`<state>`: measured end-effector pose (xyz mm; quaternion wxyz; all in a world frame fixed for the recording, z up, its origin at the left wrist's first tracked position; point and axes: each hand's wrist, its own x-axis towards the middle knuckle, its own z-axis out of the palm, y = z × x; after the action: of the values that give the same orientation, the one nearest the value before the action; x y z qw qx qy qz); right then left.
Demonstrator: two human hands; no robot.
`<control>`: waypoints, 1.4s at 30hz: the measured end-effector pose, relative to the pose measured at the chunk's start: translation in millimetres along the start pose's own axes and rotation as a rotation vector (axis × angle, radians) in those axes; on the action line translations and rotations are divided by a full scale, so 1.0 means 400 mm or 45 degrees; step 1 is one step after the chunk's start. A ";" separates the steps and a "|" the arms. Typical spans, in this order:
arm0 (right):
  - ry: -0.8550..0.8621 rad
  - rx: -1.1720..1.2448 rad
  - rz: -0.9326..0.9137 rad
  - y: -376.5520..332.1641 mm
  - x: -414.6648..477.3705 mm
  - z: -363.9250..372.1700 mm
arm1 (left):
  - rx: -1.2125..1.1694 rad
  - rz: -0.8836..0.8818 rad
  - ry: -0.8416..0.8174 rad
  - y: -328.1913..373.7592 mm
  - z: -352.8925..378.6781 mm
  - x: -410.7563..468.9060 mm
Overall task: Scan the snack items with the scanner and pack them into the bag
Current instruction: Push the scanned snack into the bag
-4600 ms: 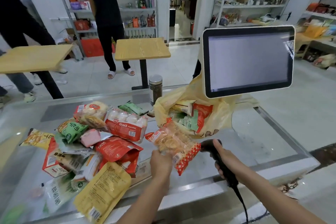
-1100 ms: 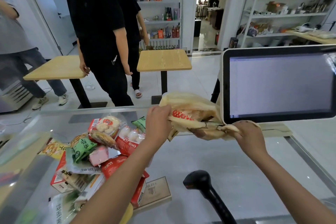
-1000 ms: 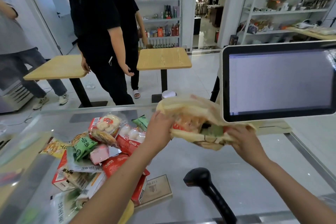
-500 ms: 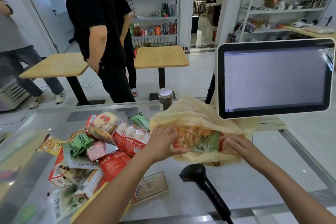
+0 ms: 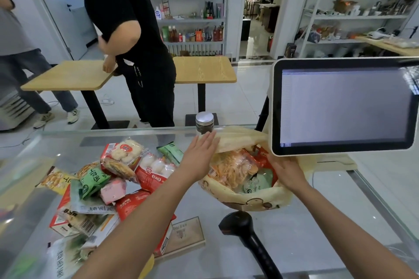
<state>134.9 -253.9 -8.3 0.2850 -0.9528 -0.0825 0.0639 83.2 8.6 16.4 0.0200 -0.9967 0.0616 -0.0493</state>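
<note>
Releases the orange snack packet [image 5: 231,172] into the yellow bag [image 5: 249,199] — left hand [image 5: 199,154] and right hand [image 5: 288,172] both flat, empty — frees them for the scanner [image 5: 235,222].

Only the person's two arms are in view, slim and bare along all the length that shows, from the lower edge up to the wrists. The left hand [image 5: 199,154] and the right hand [image 5: 286,171] are bare as well. The fingers [image 5: 209,140] are slender; their nails are too blurred to tell. Clothing lies out of view.
</note>
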 end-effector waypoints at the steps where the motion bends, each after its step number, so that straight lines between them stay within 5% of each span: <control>1: 0.007 0.010 0.030 0.012 0.016 0.004 | 0.000 -0.013 -0.033 0.000 0.008 0.007; 7: -0.005 -0.260 -0.116 0.059 0.034 0.044 | -0.068 -0.039 -0.200 0.002 0.066 -0.015; 10: 0.152 -0.358 -0.315 0.047 -0.004 0.034 | -0.123 -0.071 -0.023 0.013 0.052 -0.029; 15: 0.110 -0.333 -0.529 0.043 -0.102 0.081 | -0.146 -0.054 0.269 0.040 0.047 -0.113; 21: 0.031 -0.469 -0.517 0.064 -0.131 0.136 | 0.102 -0.052 -0.026 0.077 0.109 -0.191; 26: 0.261 -0.252 -0.670 0.005 -0.153 0.122 | 0.033 -0.107 0.328 0.084 0.098 -0.257; 29: 0.371 -0.042 -0.721 -0.055 -0.163 0.113 | -0.012 -0.321 0.410 0.075 0.088 -0.303; 36: -0.118 0.148 -0.725 -0.299 -0.204 0.158 | -0.229 -0.726 0.155 0.008 0.053 -0.322; 42: -0.407 0.345 -0.132 -0.449 -0.163 0.268 | -0.085 -0.678 0.152 0.006 0.029 -0.366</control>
<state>31.2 -61.7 7.1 0.3967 -0.8780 -0.1664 0.2100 -60.4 25.0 -9.2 -0.0304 -0.9732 -0.2000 -0.1093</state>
